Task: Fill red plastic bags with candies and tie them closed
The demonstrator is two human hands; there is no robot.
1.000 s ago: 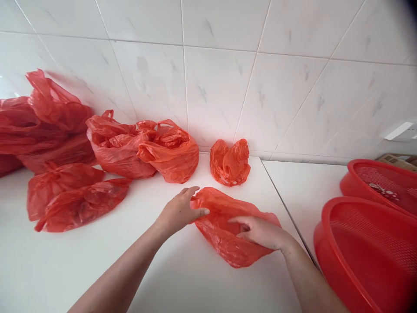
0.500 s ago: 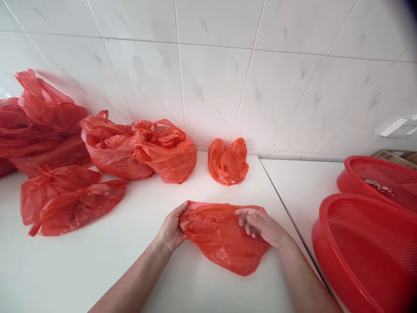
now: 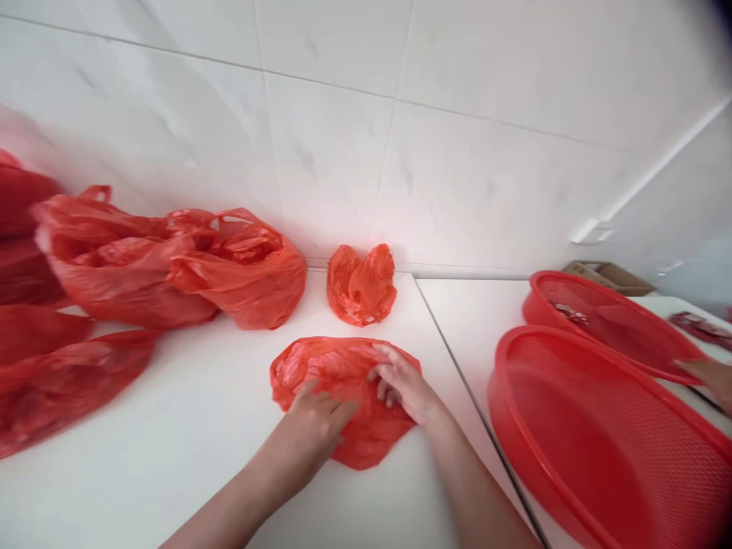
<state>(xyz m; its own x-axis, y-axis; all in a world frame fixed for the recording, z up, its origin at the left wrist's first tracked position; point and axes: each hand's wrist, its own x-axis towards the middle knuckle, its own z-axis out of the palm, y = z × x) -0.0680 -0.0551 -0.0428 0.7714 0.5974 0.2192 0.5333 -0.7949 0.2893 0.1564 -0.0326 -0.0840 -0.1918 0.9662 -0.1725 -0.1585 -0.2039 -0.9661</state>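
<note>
A thin red plastic bag [image 3: 366,446] lies on the white table in front of me, its mouth spread wide. My left hand [image 3: 317,431] is over the near left part of the bag, fingers apart and slightly blurred. At the right side of the mouth, my right hand [image 3: 403,385] has its fingers curved and spread, and the bag's edge lies around it. Neither hand visibly grips the plastic. Just beyond stands a small crumpled red bag [image 3: 361,286] by the tiled wall.
Filled red bags [image 3: 245,267] line the wall on the left, with a flatter red bag [image 3: 74,381] nearer. A big red plastic basket [image 3: 572,435] stands on the right. Behind it, another person's hand [image 3: 712,377] is at a second red basket [image 3: 618,328]. Farther back is a cardboard box [image 3: 614,278].
My left hand has let go of the bag's left edge and moved right, over the bag. The bag's mouth is wider. The view has turned right, showing another person's hand.
</note>
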